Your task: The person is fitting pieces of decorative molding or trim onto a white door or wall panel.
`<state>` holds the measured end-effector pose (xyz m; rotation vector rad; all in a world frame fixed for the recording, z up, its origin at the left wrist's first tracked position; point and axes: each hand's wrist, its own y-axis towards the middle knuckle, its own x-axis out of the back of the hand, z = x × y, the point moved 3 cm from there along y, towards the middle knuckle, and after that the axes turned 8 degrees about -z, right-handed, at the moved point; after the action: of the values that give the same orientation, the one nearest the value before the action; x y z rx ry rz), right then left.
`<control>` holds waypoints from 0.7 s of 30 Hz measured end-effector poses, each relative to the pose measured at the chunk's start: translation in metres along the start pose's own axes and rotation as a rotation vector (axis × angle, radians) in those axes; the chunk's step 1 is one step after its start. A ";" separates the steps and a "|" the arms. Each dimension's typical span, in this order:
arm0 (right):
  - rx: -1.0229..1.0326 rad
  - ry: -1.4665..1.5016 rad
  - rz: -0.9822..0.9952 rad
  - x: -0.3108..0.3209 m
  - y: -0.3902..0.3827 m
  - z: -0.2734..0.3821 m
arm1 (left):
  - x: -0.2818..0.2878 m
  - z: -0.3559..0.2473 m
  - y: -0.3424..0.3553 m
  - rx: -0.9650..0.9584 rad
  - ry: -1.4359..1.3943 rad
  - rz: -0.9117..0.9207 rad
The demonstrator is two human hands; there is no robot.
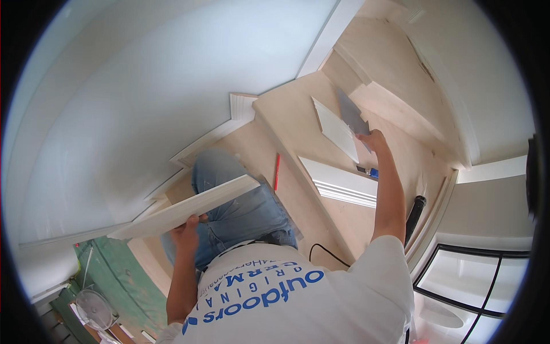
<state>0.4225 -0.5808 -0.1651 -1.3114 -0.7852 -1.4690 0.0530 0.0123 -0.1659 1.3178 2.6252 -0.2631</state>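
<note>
My left hand (185, 232) is closed around the lower edge of a long white board (189, 207), which lies slanted across above my knees in jeans. My right hand (372, 140) reaches out over the wooden step, its fingers closed on a flat grey piece (350, 112) with a pointed far end and a notched edge. Just left of that hand lies a short white board (335, 131). Nearer to me rests a white grooved moulding (344, 186). Beside it is a tool with a blue handle and dark tip (369, 171); its exact kind is unclear.
A red pencil (277, 172) lies on the lower step (252, 143). At right lean a black cylindrical object (415, 213) and a black cable (326, 249). A white wall panel (172, 86) borders my left. Lower left, a fan (94, 308) stands near green floor covering (123, 281).
</note>
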 end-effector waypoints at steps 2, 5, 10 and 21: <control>-0.018 0.152 -0.014 0.003 -0.002 -0.002 | 0.000 0.003 -0.001 0.013 -0.031 -0.014; -0.015 0.238 -0.046 0.020 -0.018 0.011 | 0.003 0.005 -0.001 -0.011 -0.065 -0.002; 0.247 -0.068 -0.244 0.053 -0.084 0.099 | 0.017 0.001 -0.001 -0.054 -0.006 -0.028; 0.250 -0.136 -0.263 -0.022 -0.117 0.304 | 0.026 -0.007 -0.013 -0.110 0.030 -0.060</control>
<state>0.4136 -0.2602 -0.1070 -1.1575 -1.2283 -1.4381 0.0264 0.0267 -0.1643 1.2195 2.6651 -0.1063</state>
